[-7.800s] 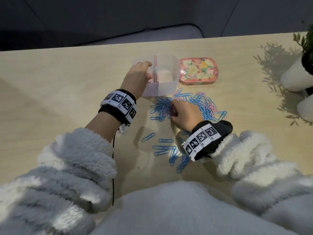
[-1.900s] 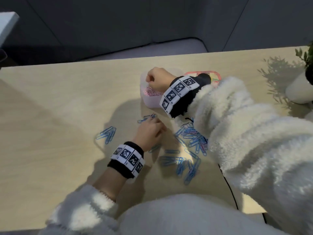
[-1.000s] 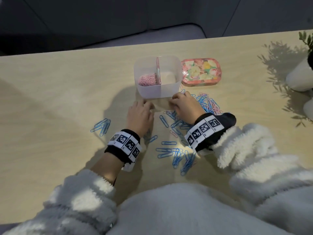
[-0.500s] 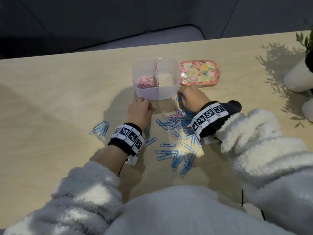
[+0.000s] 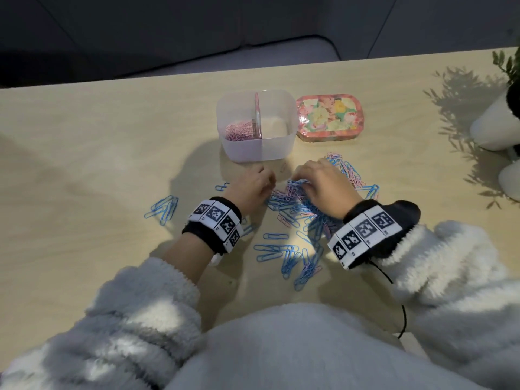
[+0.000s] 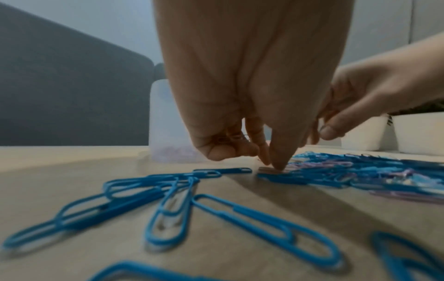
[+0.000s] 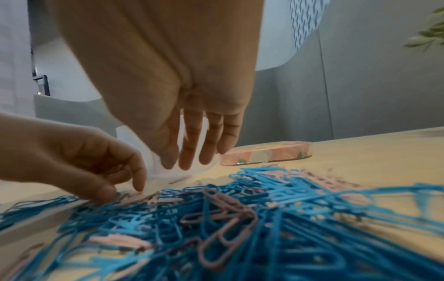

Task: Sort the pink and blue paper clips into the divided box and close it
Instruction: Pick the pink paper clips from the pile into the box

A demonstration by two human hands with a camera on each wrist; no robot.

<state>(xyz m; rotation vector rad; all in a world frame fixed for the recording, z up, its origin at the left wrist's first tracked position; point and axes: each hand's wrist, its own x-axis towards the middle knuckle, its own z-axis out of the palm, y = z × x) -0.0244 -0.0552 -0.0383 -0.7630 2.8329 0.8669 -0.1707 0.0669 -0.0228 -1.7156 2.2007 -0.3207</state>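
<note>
The clear divided box [image 5: 225, 119] stands open at the table's middle back, with pink clips [image 5: 240, 130] in its left compartment and a bare right compartment. Its floral lid [image 5: 329, 116] lies just right of it. A mixed pile of blue and pink clips [image 5: 292, 201] lies in front of the box. My left hand [image 6: 264, 157] has its fingers curled round a few pink clips [image 6: 230, 136], and one fingertip presses on a pink clip [image 6: 269, 169] at the pile's left edge. Over the pile hovers my right hand [image 7: 192, 159], fingers straight and holding nothing.
A small group of blue clips [image 5: 163, 209] lies apart to the left, and more blue clips [image 5: 284, 254] lie near my body. Two white plant pots [image 5: 495, 128] stand at the right edge. A black cable [image 5: 394, 294] runs from my right wrist.
My right hand has come back from the box's front right corner to above the pile. My left hand has stayed in front of the box, now at the pile's left edge.
</note>
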